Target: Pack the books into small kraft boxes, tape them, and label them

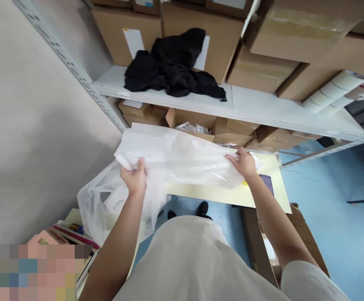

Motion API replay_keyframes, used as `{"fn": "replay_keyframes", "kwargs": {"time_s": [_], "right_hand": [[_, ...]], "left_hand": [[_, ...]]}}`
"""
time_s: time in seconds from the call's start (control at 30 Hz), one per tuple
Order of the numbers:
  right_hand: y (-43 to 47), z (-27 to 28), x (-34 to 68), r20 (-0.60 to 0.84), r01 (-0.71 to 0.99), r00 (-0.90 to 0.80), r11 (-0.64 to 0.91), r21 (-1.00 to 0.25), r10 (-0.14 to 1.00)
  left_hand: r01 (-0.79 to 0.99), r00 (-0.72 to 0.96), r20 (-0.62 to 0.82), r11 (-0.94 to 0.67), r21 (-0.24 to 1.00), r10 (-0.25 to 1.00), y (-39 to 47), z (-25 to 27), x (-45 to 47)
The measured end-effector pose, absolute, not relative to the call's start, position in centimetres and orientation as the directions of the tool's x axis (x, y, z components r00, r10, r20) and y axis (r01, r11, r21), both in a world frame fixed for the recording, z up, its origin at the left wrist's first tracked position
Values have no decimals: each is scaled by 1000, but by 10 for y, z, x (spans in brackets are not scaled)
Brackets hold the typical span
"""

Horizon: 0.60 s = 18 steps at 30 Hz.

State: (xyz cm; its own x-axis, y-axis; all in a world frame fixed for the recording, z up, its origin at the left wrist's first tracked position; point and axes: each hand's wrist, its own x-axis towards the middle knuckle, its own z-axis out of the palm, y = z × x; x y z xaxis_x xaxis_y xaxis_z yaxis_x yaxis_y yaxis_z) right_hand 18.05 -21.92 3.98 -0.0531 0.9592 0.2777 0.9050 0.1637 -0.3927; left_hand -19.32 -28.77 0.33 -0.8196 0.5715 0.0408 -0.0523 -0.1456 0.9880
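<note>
A long white, partly see-through plastic bag (197, 156) is stretched between my two hands above a pale yellow table (232, 192). My left hand (134, 177) grips its left end, thumb on top, where white sheets (150, 140) show layered edges. At the bag's right end my right hand (241, 162) pinches it between thumb and fingers. Below and left of my left hand hangs a crumpled clear plastic bag (97, 205). Near my right wrist a phone (266, 184) lies on the table, beside a small yellow thing (244, 182) mostly covered by the bag.
A metal shelf (260, 110) with cardboard boxes (194, 25) stands ahead, black cloth (178, 62) draped on it and white rolls (332, 90) at its right. An open carton (254, 238) sits on the floor to my right. A wall (44, 104) rises on the left.
</note>
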Motion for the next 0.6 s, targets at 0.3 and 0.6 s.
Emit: {"fn": "replay_keyframes", "kwargs": {"time_s": [0.3,0.6], "right_hand": [[-191,-22,237,-79,930,-226,191,-313,971],[-178,-122,245,-190,930,-288,226,-291,939]], "left_hand": [[361,-734,64,308,880,677,-288,-29,-149],[303,-792,-147,591,748,593,-290,-74,-124]]}}
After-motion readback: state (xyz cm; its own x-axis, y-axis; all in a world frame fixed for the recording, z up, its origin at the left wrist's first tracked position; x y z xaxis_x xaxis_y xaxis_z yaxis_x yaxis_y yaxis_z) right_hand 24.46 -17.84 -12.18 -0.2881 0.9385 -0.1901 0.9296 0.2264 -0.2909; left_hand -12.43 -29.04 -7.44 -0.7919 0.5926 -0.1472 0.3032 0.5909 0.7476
